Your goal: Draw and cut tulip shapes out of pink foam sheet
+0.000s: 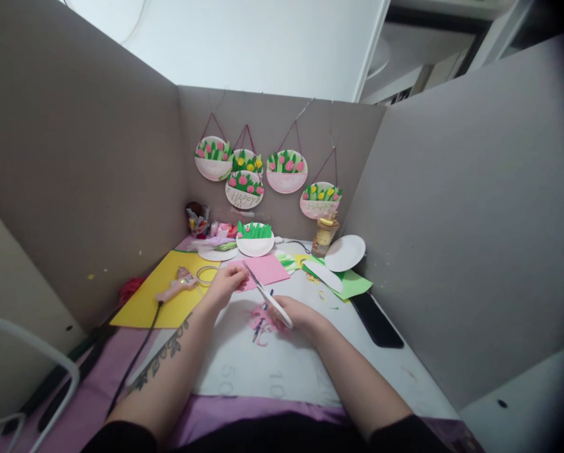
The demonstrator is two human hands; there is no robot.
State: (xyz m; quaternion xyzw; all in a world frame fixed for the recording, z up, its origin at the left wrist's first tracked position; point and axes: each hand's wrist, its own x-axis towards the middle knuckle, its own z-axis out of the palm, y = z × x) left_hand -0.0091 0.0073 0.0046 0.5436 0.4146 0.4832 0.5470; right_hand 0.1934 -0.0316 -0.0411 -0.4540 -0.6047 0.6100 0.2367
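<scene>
Gripping scissors [268, 297] by the handle nr pink scraps [259, 316], prob. to confine mess, R hand [300, 313] angles blades up twd L hand [226, 281], fingers curled, hold n/c (can't tell).

From where I watch, the scissors [266, 296] have a white handle and slim metal blades; they are held aslant, tips pointing away and to the left, and I can't make out whether the blades are parted. Beyond them, I see a pink paper sheet [268, 269] lying flat on the white surface [244, 362], partly covered from my view. Small curled pink scraps [258, 316] lie in a loose heap nearer me.
</scene>
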